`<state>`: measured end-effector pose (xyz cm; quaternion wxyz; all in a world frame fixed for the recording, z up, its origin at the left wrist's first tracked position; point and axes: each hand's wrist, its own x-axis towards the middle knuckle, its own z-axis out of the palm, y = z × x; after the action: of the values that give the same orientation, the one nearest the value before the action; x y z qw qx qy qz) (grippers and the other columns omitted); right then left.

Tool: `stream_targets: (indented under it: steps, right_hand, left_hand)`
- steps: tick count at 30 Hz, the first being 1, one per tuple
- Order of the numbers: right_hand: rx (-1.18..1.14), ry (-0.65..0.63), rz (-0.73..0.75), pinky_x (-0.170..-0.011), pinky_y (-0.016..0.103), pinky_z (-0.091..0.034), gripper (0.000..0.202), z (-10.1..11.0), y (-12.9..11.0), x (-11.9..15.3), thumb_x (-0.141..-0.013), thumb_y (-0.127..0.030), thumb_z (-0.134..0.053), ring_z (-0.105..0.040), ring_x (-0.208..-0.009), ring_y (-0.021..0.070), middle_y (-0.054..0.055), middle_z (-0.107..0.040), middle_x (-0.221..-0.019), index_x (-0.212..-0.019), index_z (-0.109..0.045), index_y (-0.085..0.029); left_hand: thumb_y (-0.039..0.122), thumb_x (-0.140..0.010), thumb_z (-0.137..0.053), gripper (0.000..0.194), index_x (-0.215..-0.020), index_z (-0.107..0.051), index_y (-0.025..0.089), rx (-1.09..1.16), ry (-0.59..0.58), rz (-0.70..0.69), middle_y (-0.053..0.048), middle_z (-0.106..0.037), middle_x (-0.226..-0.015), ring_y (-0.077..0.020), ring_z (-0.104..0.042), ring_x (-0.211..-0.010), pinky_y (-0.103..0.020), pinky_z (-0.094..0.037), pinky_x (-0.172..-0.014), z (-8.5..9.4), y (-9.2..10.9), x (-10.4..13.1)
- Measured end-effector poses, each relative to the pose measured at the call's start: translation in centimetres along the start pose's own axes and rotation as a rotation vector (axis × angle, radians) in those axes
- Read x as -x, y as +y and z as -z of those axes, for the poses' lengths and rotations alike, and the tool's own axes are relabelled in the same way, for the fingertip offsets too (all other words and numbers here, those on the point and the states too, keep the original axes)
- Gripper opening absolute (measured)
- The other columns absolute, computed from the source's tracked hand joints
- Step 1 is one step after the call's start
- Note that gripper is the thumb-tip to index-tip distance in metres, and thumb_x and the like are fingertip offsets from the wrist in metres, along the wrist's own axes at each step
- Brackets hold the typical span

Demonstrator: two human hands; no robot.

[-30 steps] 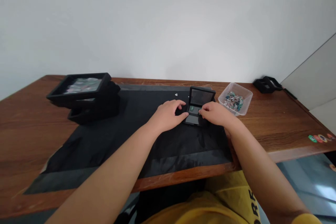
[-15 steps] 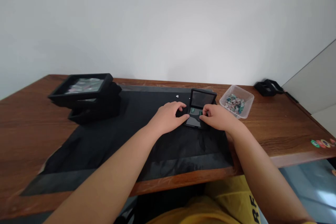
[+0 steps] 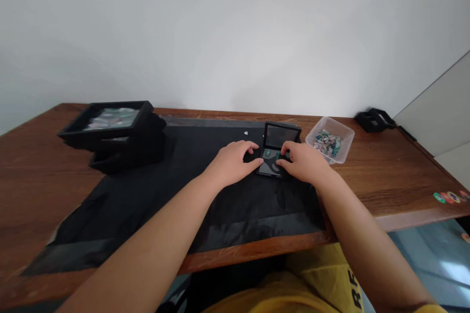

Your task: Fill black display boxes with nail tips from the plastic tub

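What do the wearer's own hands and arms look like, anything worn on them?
Left hand and right hand: no gloves, rings or watch visible. Forearms uncovered; a yellow sleeve edge shows on the right arm, none on the left.

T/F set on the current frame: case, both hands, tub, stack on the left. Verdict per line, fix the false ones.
1. The small black case stands open on the black mat. True.
2. The left hand has its thumb and index finger pinched together. False: they are spread apart, at the case's left side.
3. A green piece shows inside the case. True.
4. The clear tub is left of the case. False: it is to the right.
5. The clear tub is empty. False: it holds a heap of small mixed-colour pieces.
6. The right hand is nearer the clear tub than the left hand is. True.
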<state>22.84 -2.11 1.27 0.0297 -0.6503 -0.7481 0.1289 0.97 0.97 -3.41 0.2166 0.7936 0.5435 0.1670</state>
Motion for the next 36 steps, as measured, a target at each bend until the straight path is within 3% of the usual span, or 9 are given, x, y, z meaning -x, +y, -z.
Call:
stream_targets:
  steps: [15,20,23,25,27,29,31,33,36]
  right_hand:
    - [0.034,0.026,-0.003,-0.071,0.032,-0.038,0.021,-0.7,-1.4,0.0,-0.102,-0.041,-0.062,-0.071,-0.096,0.0267,0.007,-0.08,-0.1,-0.112,-0.07,-0.025]
    - [-0.013,0.059,0.021,-0.069,0.031,-0.035,0.019,-0.8,-1.2,-0.2,-0.101,-0.039,-0.065,-0.069,-0.089,0.024,0.006,-0.076,-0.09,-0.109,-0.072,-0.023]
    - [-0.205,0.021,0.138,-0.066,0.029,-0.035,0.017,0.3,-0.4,0.3,-0.097,-0.036,-0.068,-0.06,-0.073,0.0169,0.0,-0.067,-0.075,-0.104,-0.072,-0.021]
    - [-0.471,-0.054,0.279,-0.063,0.028,-0.036,0.021,1.7,0.6,1.1,-0.096,-0.042,-0.067,-0.053,-0.066,0.0136,-0.003,-0.06,-0.07,-0.098,-0.07,-0.021]
    - [-0.71,0.014,0.319,-0.061,0.027,-0.038,0.031,3.7,2.0,2.2,-0.093,-0.053,-0.065,-0.05,-0.065,0.0132,-0.002,-0.057,-0.072,-0.093,-0.067,-0.022]
    - [-0.764,0.206,0.237,-0.06,0.028,-0.037,0.035,5.6,3.8,2.9,-0.093,-0.057,-0.062,-0.05,-0.064,0.0136,0.0,-0.059,-0.073,-0.089,-0.063,-0.022]
    - [-0.631,0.346,0.085,-0.059,0.029,-0.037,0.036,7.2,6.0,2.7,-0.095,-0.058,-0.058,-0.052,-0.064,0.0153,0.002,-0.061,-0.072,-0.088,-0.064,-0.023]
    - [-0.374,0.328,-0.093,-0.061,0.031,-0.039,0.036,8.0,8.3,1.5,-0.097,-0.054,-0.059,-0.056,-0.066,0.0175,0.004,-0.066,-0.073,-0.087,-0.068,-0.021]
    - [0.018,0.136,-0.277,-0.069,0.034,-0.045,0.022,7.7,11.0,-1.3,-0.093,-0.041,-0.069,-0.067,-0.078,0.0222,0.009,-0.076,-0.088,-0.089,-0.073,-0.019]
  left_hand:
    - [0.051,-0.091,-0.065,0.044,-0.124,-0.076,0.024,0.027,-0.002,-0.034,-0.009,-0.075,-0.118,-0.0318,-0.068,-0.112,-0.046,-0.054,-0.102,-0.1,-0.3,-0.1]
    - [0.052,-0.091,-0.063,0.044,-0.123,-0.077,0.025,0.038,-0.012,-0.051,-0.009,-0.075,-0.117,-0.0312,-0.067,-0.113,-0.045,-0.053,-0.101,-0.1,-0.5,-0.2]
    - [0.055,-0.089,-0.065,0.046,-0.123,-0.077,0.026,0.056,-0.014,-0.046,-0.008,-0.075,-0.115,-0.0303,-0.068,-0.108,-0.043,-0.053,-0.095,-0.1,-0.7,-0.4]
    - [0.059,-0.086,-0.067,0.05,-0.123,-0.077,0.026,0.08,-0.024,-0.023,-0.007,-0.075,-0.112,-0.0287,-0.068,-0.1,-0.041,-0.054,-0.087,0.0,-0.8,-0.6]
    - [0.062,-0.083,-0.069,0.053,-0.123,-0.077,0.027,0.106,-0.035,0.005,-0.006,-0.075,-0.11,-0.027,-0.067,-0.094,-0.038,-0.053,-0.081,0.2,-1.0,-0.8]
    - [0.064,-0.082,-0.069,0.055,-0.122,-0.077,0.028,0.113,-0.044,0.017,-0.005,-0.075,-0.109,-0.026,-0.066,-0.092,-0.036,-0.053,-0.077,0.4,-1.1,-0.9]
    - [0.065,-0.081,-0.069,0.055,-0.122,-0.077,0.029,0.1,-0.048,0.009,-0.004,-0.075,-0.109,-0.0253,-0.066,-0.09,-0.035,-0.052,-0.076,0.5,-1.1,-0.9]
    - [0.065,-0.081,-0.068,0.055,-0.122,-0.077,0.029,0.083,-0.049,-0.004,-0.004,-0.075,-0.109,-0.0248,-0.065,-0.089,-0.035,-0.052,-0.075,0.6,-1.2,-0.9]
    - [0.065,-0.081,-0.065,0.056,-0.122,-0.077,0.029,0.075,-0.044,-0.004,-0.005,-0.074,-0.109,-0.0244,-0.064,-0.088,-0.034,-0.051,-0.073,0.6,-1.1,-1.0]
